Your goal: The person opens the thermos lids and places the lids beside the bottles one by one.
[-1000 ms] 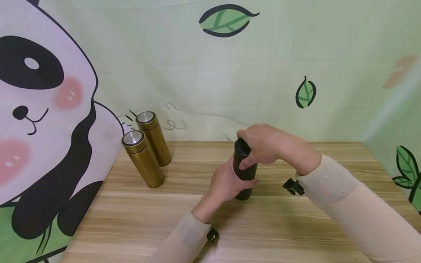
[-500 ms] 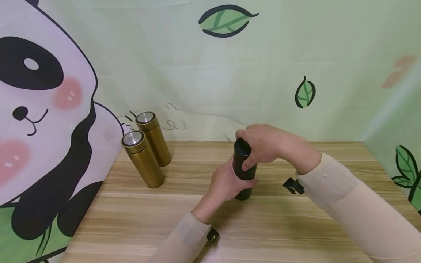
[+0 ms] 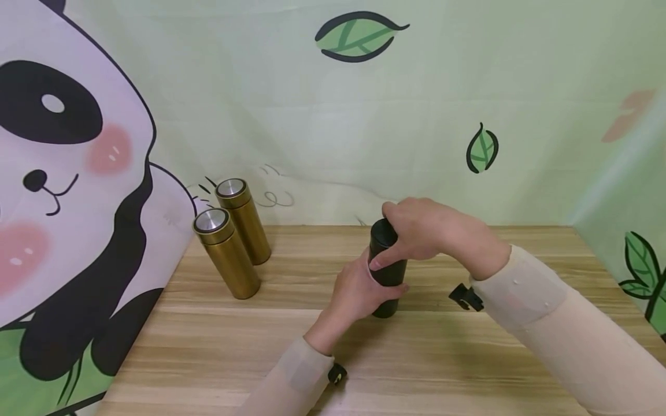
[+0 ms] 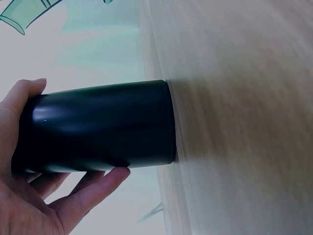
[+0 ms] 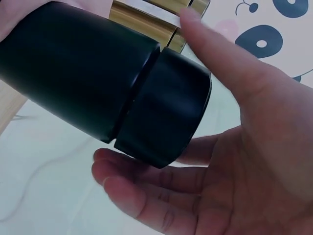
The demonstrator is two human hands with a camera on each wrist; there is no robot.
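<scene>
A black thermos bottle (image 3: 385, 279) stands upright on the wooden table, its base touching the wood in the left wrist view. My left hand (image 3: 355, 287) wraps round its body, with the thumb and fingers (image 4: 95, 193) on either side. Around the bottle's black lid (image 5: 166, 107) is my right hand (image 3: 418, 228), loosely spread. The right thumb (image 5: 215, 51) stands apart from the lid, and the other fingers (image 5: 146, 193) lie close beside it; whether they touch it I cannot tell. A narrow groove shows between lid and body.
Two gold thermos bottles (image 3: 229, 260) (image 3: 248, 228) with silver-topped lids stand side by side at the table's left rear. Behind the wooden table (image 3: 208, 352) hangs a pale green backdrop (image 3: 437, 75) with a panda and leaves printed on it.
My right hand has loosened on the lid: its thumb has swung left and its fingers have shifted right. The left hand and the bottle have stayed in place.
</scene>
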